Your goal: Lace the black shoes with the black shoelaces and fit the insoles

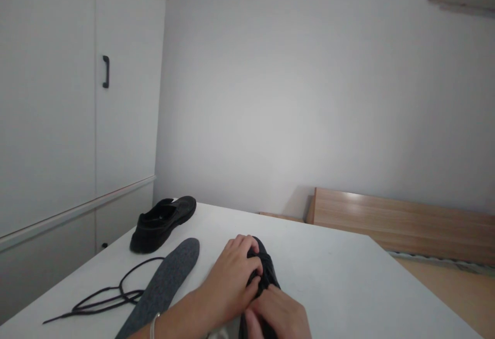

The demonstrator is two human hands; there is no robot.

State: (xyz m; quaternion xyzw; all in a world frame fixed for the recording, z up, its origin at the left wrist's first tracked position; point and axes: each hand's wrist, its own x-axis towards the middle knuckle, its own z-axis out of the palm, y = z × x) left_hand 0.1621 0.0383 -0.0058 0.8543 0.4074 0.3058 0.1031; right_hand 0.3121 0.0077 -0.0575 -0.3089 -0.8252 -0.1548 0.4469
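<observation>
**Black Shoe Being Worked by Both Hands at Near Edge**

A black shoe [266, 272] is being held on the white table [340, 277] at the near edge, the left hand [232, 282] closed over its top and the right hand [280, 316] pinching at its lacing area. By the look of it, lacing is being handled; fine fingertip control is being called for. A grey insole [162, 287], a loose lace [112, 295] and a second shoe [162, 223] are lying to the left, by a white cupboard [77, 122].

Second black shoe [164, 223], grey insole [164, 285], loose shoelace [108, 293], white cupboard [77, 122]
</observation>
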